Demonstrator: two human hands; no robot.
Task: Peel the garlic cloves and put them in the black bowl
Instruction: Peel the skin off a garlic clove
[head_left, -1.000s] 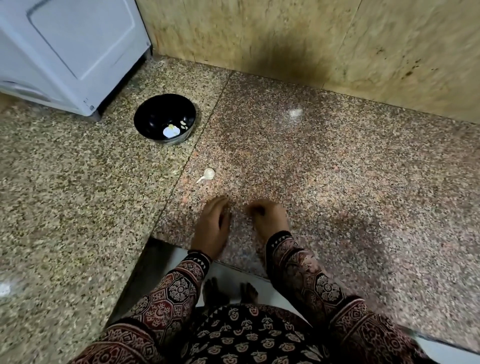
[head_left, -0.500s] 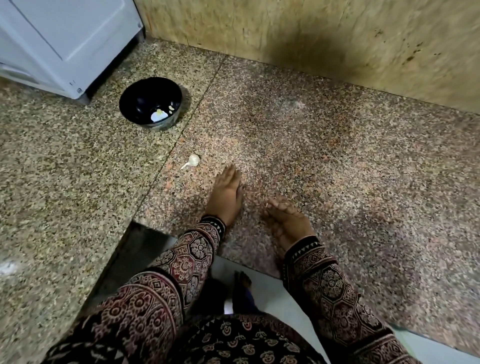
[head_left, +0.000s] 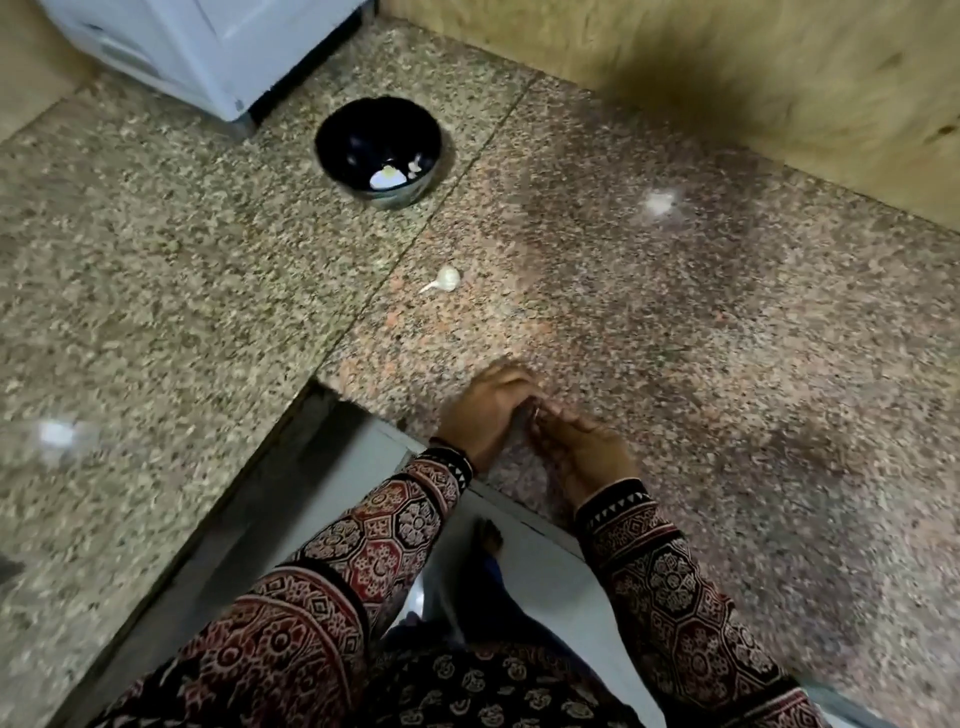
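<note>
Left hand (head_left: 483, 410) and right hand (head_left: 587, 457), apart before, now meet with curled fingers; whether they pinch anything is unclear, so peeling is possibly starting

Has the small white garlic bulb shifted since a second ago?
No. The small white garlic bulb still lies just right of the granite counter seam, equally near the round black bowl.

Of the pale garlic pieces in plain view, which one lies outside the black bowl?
The stalked garlic, lying alone on the granite counter on the near side of the black bowl. The other pale pieces sit inside the bowl.
</note>
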